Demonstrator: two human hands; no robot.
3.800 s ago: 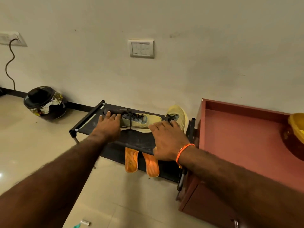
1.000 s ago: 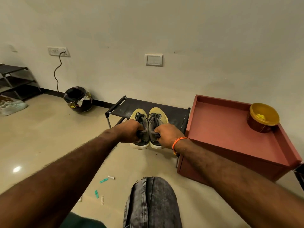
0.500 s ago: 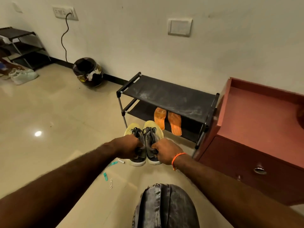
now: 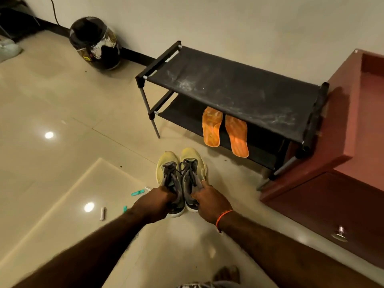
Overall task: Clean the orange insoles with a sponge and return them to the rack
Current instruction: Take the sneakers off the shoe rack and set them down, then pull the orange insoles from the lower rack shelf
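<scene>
Nearest the camera, the left hand [image 4: 158,202] grips the heel of the left shoe [image 4: 169,179] and the right hand [image 4: 209,201] grips the heel of the right shoe [image 4: 192,175], fingers curled into the collars; the pair, held higher half a second ago, is now down at the floor [image 4: 62,100], toes toward the rack [image 4: 232,88]. Beyond them the two orange insoles [image 4: 225,130] lie side by side on the rack's lower shelf, their ends hanging over its front edge, unmoved. Farther left a dark helmet [image 4: 95,42] sits against the wall, and the view has tipped downward, so the wall switch has gone out of frame.
</scene>
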